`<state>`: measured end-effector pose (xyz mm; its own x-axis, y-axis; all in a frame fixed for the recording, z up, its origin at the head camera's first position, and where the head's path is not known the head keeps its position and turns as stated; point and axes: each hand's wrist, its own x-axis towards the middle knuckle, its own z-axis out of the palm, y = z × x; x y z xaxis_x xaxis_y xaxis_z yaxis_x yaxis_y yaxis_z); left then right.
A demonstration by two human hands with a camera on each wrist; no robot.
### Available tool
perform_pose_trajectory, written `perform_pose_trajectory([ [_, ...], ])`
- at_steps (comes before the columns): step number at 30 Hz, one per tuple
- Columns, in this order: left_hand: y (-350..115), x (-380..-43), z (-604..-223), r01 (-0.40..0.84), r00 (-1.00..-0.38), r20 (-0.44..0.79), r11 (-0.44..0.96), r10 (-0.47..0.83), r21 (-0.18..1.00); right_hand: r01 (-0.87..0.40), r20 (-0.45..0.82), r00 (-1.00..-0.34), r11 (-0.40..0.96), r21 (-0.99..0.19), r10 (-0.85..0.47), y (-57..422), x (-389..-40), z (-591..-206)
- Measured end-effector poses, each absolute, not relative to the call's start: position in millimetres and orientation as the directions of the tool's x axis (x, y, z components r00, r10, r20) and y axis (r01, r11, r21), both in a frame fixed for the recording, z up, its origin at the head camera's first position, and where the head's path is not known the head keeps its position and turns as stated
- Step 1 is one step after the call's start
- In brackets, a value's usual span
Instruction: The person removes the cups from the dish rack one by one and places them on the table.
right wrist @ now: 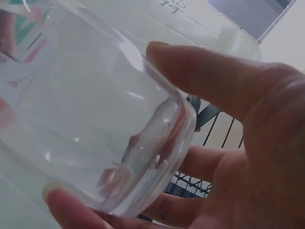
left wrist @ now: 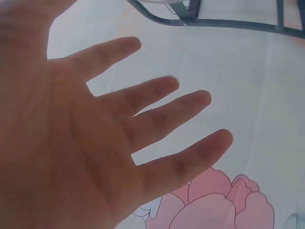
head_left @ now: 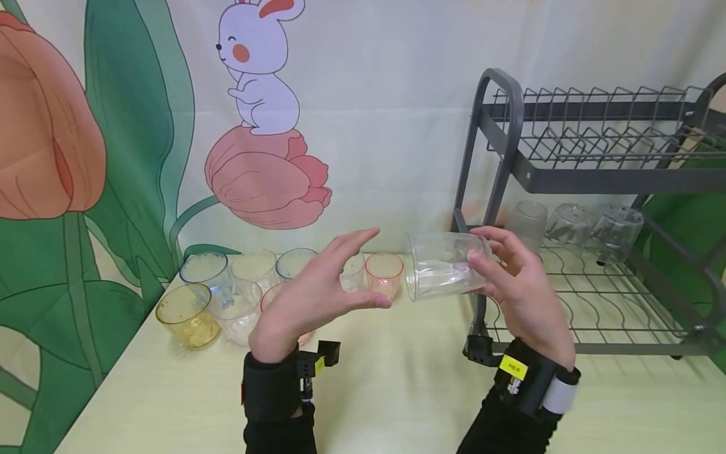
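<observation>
A person's right hand (head_left: 522, 293) grips a clear, straight-sided glass tumbler (head_left: 439, 268) near its base, tipped sideways over a pale table (head_left: 391, 403) beside a dark grey, two-tier metal dish rack (head_left: 601, 181), while the left hand (head_left: 312, 287) hangs apart from it, thumb and fingers spread. Handling the slick glass well likely calls for firm, even pressure and clearance from the rack's frame. The right-wrist view reveals the thick base and supporting fingers largely hidden from the head camera; the left-wrist view alone shows a bare left palm.
</observation>
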<state>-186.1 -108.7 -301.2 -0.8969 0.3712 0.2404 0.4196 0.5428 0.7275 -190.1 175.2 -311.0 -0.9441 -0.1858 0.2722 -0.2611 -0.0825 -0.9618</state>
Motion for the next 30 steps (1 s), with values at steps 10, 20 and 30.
perform_pose_trajectory([
  [10, -81, -185, -296, 0.525, -0.839, 0.321, 0.502, 0.439, 0.687, -0.259, 0.266, -0.934, -0.064, -0.964, -0.239, 165, -197, -312],
  [20, -80, -190, -299, 0.526, -0.842, 0.321, 0.523, 0.434, 0.671, -0.257, 0.254, -0.925, -0.025, -0.966, -0.283, 160, -207, -316],
  [30, -86, -189, -302, 0.534, -0.839, 0.346, 0.516, 0.419, 0.670, -0.239, 0.237, -0.922, -0.031, -0.971, -0.307, 156, -210, -320],
])
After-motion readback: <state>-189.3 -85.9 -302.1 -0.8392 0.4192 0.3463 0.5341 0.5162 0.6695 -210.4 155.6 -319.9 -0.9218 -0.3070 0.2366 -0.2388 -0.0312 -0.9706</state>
